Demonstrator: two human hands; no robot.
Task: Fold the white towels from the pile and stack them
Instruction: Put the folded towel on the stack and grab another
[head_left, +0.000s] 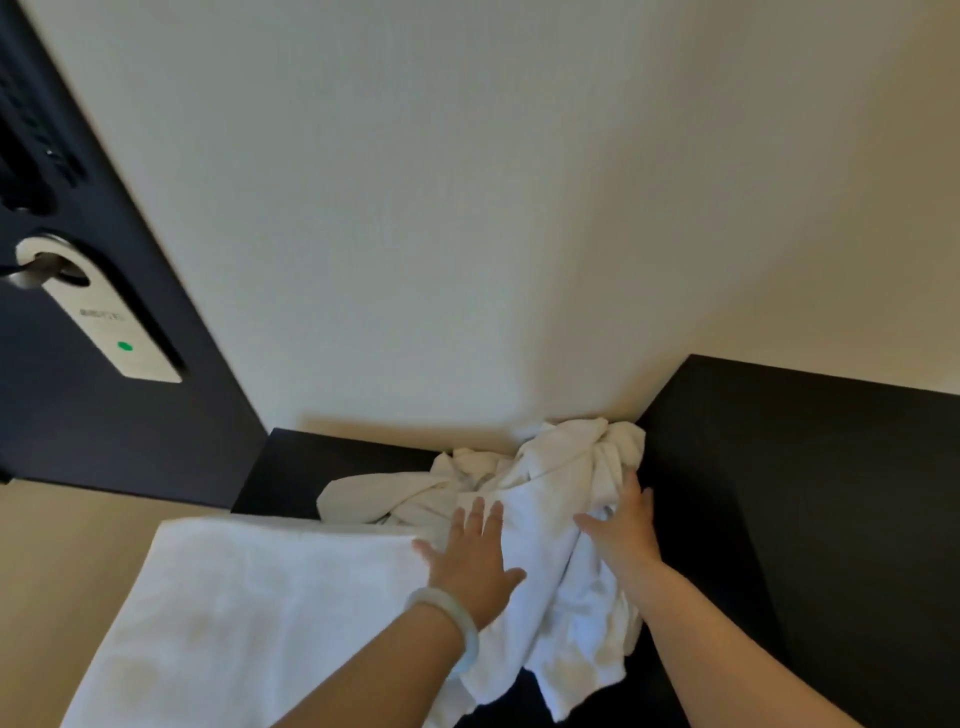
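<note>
The pile of crumpled white cotton towels (550, 467) sits at centre right of the frame, pushed into the corner where the cream wall (467, 208) meets a dark upright panel (805, 519). It rests on a black worktop (311, 467). One loose white towel (566, 623) trails from the pile down towards the bottom edge. A broad, flat white towel (249, 623) lies smooth at lower left.

The left hand (472, 556), with a pale green bangle (460, 623) on its wrist, lies flat with fingers spread, pressing where the flat towel and the trailing one meet. The right hand (623, 525) is against the right side of the trailing towel, thumb set apart from the fingers. Whether it pinches a fold or only rests there I cannot tell, as the cloth hides the fingertips.

The step in hand looks like freeing one towel from the heap. The towels appear twisted together near the wall, so a pull on one may well drag the rest forward and off the worktop. The trailing cloth already hangs near the lower edge and could slide down under its own weight. If the left hand shifts, it could wrinkle the smooth towel beneath it. A dark door (130, 415) with a pale hanger tag (104, 322) stands at the left, well apart.
</note>
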